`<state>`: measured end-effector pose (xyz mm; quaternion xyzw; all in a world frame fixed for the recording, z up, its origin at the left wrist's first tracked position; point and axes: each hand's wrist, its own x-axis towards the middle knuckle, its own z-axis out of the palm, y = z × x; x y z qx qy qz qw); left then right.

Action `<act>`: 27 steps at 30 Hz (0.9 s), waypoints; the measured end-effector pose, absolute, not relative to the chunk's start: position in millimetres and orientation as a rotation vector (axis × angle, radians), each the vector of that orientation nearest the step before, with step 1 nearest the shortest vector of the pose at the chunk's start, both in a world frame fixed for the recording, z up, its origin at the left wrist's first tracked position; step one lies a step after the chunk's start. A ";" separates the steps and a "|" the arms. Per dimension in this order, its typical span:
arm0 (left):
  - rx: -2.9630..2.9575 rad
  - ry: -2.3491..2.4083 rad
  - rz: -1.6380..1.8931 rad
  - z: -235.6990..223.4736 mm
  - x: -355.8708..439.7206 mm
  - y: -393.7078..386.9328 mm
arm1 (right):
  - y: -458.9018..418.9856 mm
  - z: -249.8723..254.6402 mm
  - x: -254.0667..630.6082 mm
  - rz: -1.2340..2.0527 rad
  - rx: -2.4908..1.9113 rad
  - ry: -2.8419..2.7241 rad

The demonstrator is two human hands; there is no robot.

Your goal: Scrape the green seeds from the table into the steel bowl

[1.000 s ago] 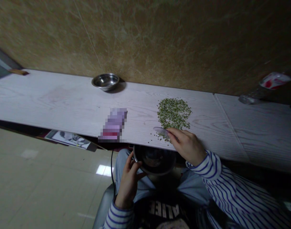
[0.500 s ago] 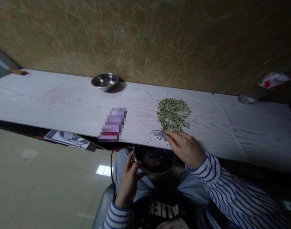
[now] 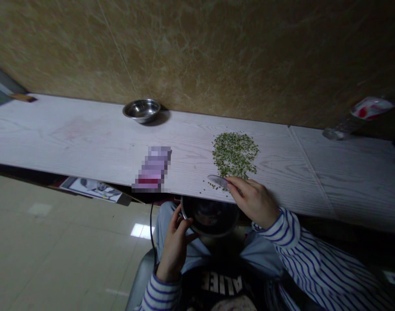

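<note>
My right hand [image 3: 254, 199] pinches a thin, greyish, rounded flat piece [image 3: 217, 180] whose exact kind I cannot make out. It is held over the front of the white wood-grain table [image 3: 191, 166], at the near edge of a spread of small green bits [image 3: 232, 151]. A few loose bits lie around the piece. Below the table's front edge, my left hand [image 3: 178, 235] grips the rim of a dark-looking metal bowl [image 3: 213, 231] above my lap. The bowl's far side is hidden under the table edge, and its inside is too dark to read.
A shiny steel bowl [image 3: 141, 111] stands against the wall. Left of the green bits lies a blurred-out purple rectangle [image 3: 154, 168]. A clear plastic bottle [image 3: 355, 119] is at the far right. Under the table sticks out a printed box [image 3: 93, 188], with a black cable [image 3: 151, 233] hanging nearby.
Almost nothing differs. The flat piece in my right hand has shifted very slightly; my left hand stays on the bowl's rim.
</note>
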<state>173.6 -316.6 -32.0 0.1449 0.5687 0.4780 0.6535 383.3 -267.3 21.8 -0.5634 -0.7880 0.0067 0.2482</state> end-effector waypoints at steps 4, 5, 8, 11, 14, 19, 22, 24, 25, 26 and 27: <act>0.327 1.289 1.093 -33.2 174.1 -316.7 | -266.7 21.8 381.1 0.001 -1.527 -2.169; 0.326 1.289 1.091 -33.6 174.2 -316.8 | -267.2 21.8 380.1 -0.001 -1.522 -2.174; 0.334 1.288 1.081 -34.4 174.5 -317.0 | -269.3 22.1 378.3 0.012 -1.516 -2.180; 0.344 1.295 1.069 -33.8 174.3 -316.5 | -268.3 22.2 378.6 0.031 -1.543 -2.157; 0.348 1.308 1.065 -32.6 173.9 -315.8 | -262.2 21.5 378.6 0.056 -1.545 -2.166; 0.343 1.320 1.070 -32.0 173.1 -315.6 | -248.9 20.0 372.8 0.056 -1.504 -2.206; 0.343 1.312 1.079 -32.6 171.3 -316.1 | -245.5 20.7 368.0 0.083 -1.508 -2.235; 0.348 1.304 1.073 -33.6 169.3 -316.1 | -245.9 21.8 365.8 0.100 -1.506 -2.262; 0.353 1.297 1.066 -34.2 168.1 -316.0 | -246.7 22.3 365.1 0.107 -1.502 -2.272; 0.358 1.291 1.060 -34.9 167.0 -315.9 | -247.7 22.7 364.7 0.111 -1.496 -2.277; 0.361 1.286 1.055 -35.7 166.0 -315.7 | -249.0 23.1 364.6 0.114 -1.488 -2.280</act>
